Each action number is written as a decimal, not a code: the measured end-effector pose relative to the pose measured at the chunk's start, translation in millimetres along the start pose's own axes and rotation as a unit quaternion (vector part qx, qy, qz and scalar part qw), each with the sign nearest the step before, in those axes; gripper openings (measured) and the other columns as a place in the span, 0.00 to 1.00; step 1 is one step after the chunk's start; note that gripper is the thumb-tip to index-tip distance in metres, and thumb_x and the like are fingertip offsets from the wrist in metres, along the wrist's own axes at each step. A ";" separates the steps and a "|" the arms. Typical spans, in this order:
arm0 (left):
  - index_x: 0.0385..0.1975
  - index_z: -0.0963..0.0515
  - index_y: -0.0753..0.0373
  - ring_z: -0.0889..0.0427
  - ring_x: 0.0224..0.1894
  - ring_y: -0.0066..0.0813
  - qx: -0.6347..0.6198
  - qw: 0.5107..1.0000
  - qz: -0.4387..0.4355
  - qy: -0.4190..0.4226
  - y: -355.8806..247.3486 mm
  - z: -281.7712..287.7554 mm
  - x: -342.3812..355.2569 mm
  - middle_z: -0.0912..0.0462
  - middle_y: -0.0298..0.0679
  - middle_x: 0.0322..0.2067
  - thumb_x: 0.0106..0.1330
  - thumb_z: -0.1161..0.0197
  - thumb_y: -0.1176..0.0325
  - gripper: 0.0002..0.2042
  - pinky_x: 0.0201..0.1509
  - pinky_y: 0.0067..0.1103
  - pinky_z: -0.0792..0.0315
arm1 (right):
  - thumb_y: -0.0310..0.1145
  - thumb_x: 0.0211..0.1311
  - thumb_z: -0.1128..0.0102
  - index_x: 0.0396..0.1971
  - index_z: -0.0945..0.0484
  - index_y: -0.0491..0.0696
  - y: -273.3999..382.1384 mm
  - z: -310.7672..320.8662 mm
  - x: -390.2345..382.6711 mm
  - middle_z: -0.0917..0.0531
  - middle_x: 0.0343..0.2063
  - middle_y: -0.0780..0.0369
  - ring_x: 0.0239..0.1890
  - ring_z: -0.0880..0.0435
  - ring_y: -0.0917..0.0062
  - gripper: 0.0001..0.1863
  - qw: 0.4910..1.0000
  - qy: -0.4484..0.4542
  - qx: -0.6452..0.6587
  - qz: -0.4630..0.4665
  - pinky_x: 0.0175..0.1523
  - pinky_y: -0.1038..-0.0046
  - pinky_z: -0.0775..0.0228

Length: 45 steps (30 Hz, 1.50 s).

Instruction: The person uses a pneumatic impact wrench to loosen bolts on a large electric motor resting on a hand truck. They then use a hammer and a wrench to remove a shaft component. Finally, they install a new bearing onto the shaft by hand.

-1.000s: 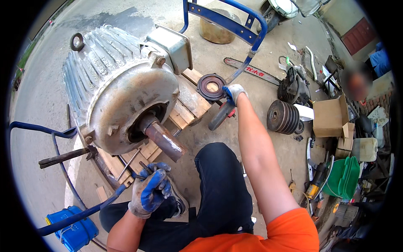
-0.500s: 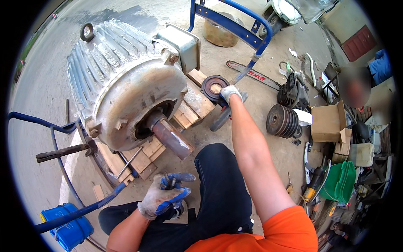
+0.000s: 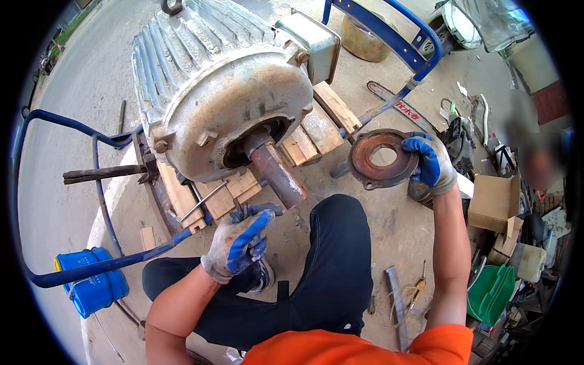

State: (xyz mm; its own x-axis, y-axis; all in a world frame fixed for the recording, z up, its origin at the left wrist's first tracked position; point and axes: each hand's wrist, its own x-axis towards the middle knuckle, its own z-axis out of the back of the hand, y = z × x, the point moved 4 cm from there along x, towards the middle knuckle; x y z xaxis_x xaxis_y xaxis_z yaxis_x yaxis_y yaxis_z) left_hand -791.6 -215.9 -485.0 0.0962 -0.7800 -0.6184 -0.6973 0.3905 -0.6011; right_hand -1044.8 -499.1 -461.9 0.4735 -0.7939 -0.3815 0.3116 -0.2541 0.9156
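Note:
My right hand [image 3: 433, 163], in a grey glove with blue fingers, grips a round, rusty bearing cover [image 3: 367, 164] by its right edge. The cover has a central hole and small lugs on its rim, and is held up off the ground. My left hand [image 3: 238, 243], gloved alike, is curled closed around small dark metal pieces [image 3: 241, 211], perhaps bolts; their ends stick up past the fingers. Just beyond it stands a large electric motor [image 3: 225, 103] with a finned grey housing. Its thick, rusty shaft [image 3: 277, 173] points toward me out of a dark round opening.
Wooden blocks [image 3: 316, 131] support the motor within a blue tubular frame [image 3: 112, 275]. A blue bucket [image 3: 91, 283] stands at left. At right lie a chainsaw [image 3: 404, 109], a cardboard box [image 3: 491, 198], a green plastic container [image 3: 491, 295] and hand tools. A blurred person is at far right.
My right hand has lifted the bearing cover from beside the wooden blocks and drawn it nearer, to the right. The left hand stays closed near my knee. The view has shifted.

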 end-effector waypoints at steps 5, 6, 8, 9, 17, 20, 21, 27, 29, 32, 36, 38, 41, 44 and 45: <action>0.55 0.31 0.69 0.33 0.17 0.16 -0.034 0.999 -0.022 0.036 30.0 -2.4 13.7 0.32 0.28 0.17 0.65 0.39 0.69 0.20 0.20 0.14 0.38 | 0.26 0.52 0.36 0.38 0.22 0.43 -53.9 -41.0 -35.6 0.19 0.33 0.57 0.23 0.18 0.78 0.12 0.978 0.144 0.146 -0.048 0.19 0.81 0.28; 0.56 0.32 0.69 0.33 0.17 0.17 -0.017 0.998 -0.031 0.052 36.2 -3.3 14.9 0.31 0.28 0.18 0.64 0.38 0.70 0.22 0.21 0.14 0.38 | 0.24 0.50 0.33 0.40 0.22 0.43 -74.6 -49.2 -42.3 0.18 0.39 0.56 0.27 0.17 0.78 0.15 0.950 0.119 0.230 -0.175 0.20 0.80 0.26; 0.60 0.35 0.69 0.32 0.19 0.17 0.023 0.997 -0.032 0.063 44.6 0.0 16.3 0.31 0.28 0.19 0.61 0.37 0.72 0.27 0.24 0.15 0.36 | 0.21 0.52 0.42 0.39 0.22 0.38 -94.8 -72.8 -41.5 0.18 0.40 0.55 0.36 0.17 0.74 0.12 0.962 0.204 0.178 -0.018 0.41 0.74 0.24; 0.61 0.36 0.69 0.31 0.19 0.17 0.048 0.996 -0.038 0.071 47.5 1.7 15.3 0.31 0.27 0.20 0.61 0.37 0.74 0.27 0.24 0.15 0.36 | 0.20 0.53 0.45 0.39 0.21 0.36 -107.8 -87.4 -42.1 0.18 0.40 0.54 0.40 0.18 0.72 0.12 0.949 0.227 0.214 -0.048 0.48 0.72 0.23; 0.63 0.39 0.71 0.18 0.39 0.23 0.038 0.996 -0.068 0.034 61.8 32.6 19.0 0.20 0.40 0.45 0.55 0.35 0.83 0.33 0.45 0.21 0.22 | 0.30 0.62 0.44 0.36 0.20 0.46 -110.8 -141.6 -42.1 0.18 0.28 0.62 0.28 0.17 0.79 0.07 0.882 0.192 0.283 -0.324 0.31 0.76 0.20; 0.62 0.37 0.69 0.20 0.31 0.21 -0.029 0.996 -0.067 0.060 49.4 26.8 16.4 0.19 0.37 0.40 0.57 0.31 0.75 0.32 0.37 0.20 0.23 | 0.34 0.63 0.45 0.41 0.21 0.47 -99.5 -149.9 -42.5 0.19 0.28 0.63 0.20 0.22 0.81 0.10 0.865 0.228 0.320 -0.313 0.25 0.78 0.27; 0.62 0.37 0.68 0.22 0.29 0.20 -0.059 0.994 -0.064 0.065 49.0 28.4 18.4 0.19 0.36 0.38 0.57 0.31 0.73 0.32 0.34 0.19 0.25 | 0.31 0.62 0.44 0.46 0.23 0.45 -112.5 -149.5 -38.5 0.18 0.34 0.61 0.24 0.20 0.81 0.13 0.812 0.290 0.400 -0.310 0.26 0.79 0.25; 0.62 0.37 0.67 0.31 0.22 0.16 -0.010 0.996 -0.059 0.070 32.8 27.0 20.7 0.28 0.30 0.25 0.59 0.31 0.61 0.33 0.25 0.16 0.34 | 0.52 0.64 0.48 0.41 0.23 0.42 -77.4 -166.1 -42.8 0.27 0.12 0.66 0.08 0.38 0.85 0.25 0.884 0.098 0.329 -0.316 0.13 0.81 0.45; 0.62 0.37 0.67 0.33 0.23 0.18 0.015 0.996 -0.053 0.067 35.3 25.7 21.6 0.33 0.30 0.24 0.59 0.33 0.51 0.36 0.26 0.17 0.36 | 0.66 0.57 0.46 0.34 0.21 0.46 -87.6 -164.8 -31.5 0.27 0.14 0.64 0.08 0.40 0.82 0.33 0.879 0.155 0.331 -0.306 0.14 0.77 0.47; 0.59 0.35 0.66 0.35 0.24 0.20 0.039 0.997 -0.022 0.067 35.4 26.0 22.5 0.36 0.30 0.23 0.60 0.36 0.45 0.35 0.26 0.17 0.37 | 0.75 0.51 0.49 0.32 0.21 0.46 -89.1 -168.6 -18.8 0.29 0.12 0.62 0.06 0.39 0.78 0.40 0.895 0.152 0.282 -0.309 0.12 0.75 0.46; 0.53 0.32 0.65 0.36 0.25 0.21 0.019 0.997 -0.040 0.060 35.2 21.3 18.8 0.36 0.30 0.23 0.62 0.39 0.44 0.31 0.26 0.18 0.37 | 0.79 0.48 0.53 0.30 0.21 0.46 -84.5 -173.5 -10.8 0.29 0.12 0.61 0.07 0.37 0.76 0.43 0.922 0.134 0.249 -0.264 0.13 0.73 0.45; 0.48 0.30 0.64 0.36 0.23 0.20 0.038 0.998 -0.054 0.023 31.9 20.5 13.2 0.36 0.31 0.22 0.63 0.40 0.44 0.28 0.24 0.18 0.38 | 0.80 0.48 0.55 0.32 0.21 0.46 -79.0 -180.0 -13.6 0.29 0.12 0.62 0.08 0.36 0.77 0.45 0.912 0.140 0.289 -0.257 0.13 0.74 0.43; 0.40 0.30 0.61 0.37 0.19 0.20 0.076 0.992 -0.102 0.007 30.8 22.2 13.7 0.36 0.30 0.20 0.66 0.45 0.43 0.23 0.20 0.18 0.39 | 0.79 0.51 0.58 0.36 0.20 0.47 -71.9 -187.2 -17.4 0.26 0.14 0.64 0.09 0.35 0.80 0.44 0.905 0.139 0.332 -0.227 0.12 0.78 0.46; 0.32 0.30 0.59 0.37 0.16 0.19 -0.003 0.994 -0.068 -0.089 18.9 10.4 18.0 0.36 0.29 0.17 0.68 0.42 0.49 0.18 0.19 0.18 0.40 | 0.77 0.54 0.61 0.50 0.25 0.49 -67.9 -191.2 -13.4 0.19 0.24 0.66 0.13 0.31 0.83 0.45 0.912 0.192 0.321 -0.167 0.14 0.80 0.44; 0.34 0.29 0.58 0.37 0.16 0.18 -0.010 0.994 -0.062 -0.094 20.6 11.5 20.6 0.36 0.28 0.16 0.67 0.45 0.44 0.21 0.18 0.17 0.41 | 0.77 0.55 0.62 0.52 0.27 0.49 -71.4 -188.8 -10.7 0.18 0.28 0.65 0.16 0.27 0.83 0.46 0.914 0.222 0.301 -0.160 0.15 0.80 0.40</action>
State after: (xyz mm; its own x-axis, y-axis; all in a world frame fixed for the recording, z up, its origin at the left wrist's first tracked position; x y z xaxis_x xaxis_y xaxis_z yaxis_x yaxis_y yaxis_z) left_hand -795.8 -218.2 -515.9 0.3111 -0.7158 -0.6252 -0.6855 0.2867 -0.6693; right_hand -916.6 -368.1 -547.2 0.7663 -0.3574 -0.5339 0.0467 -0.7978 0.6011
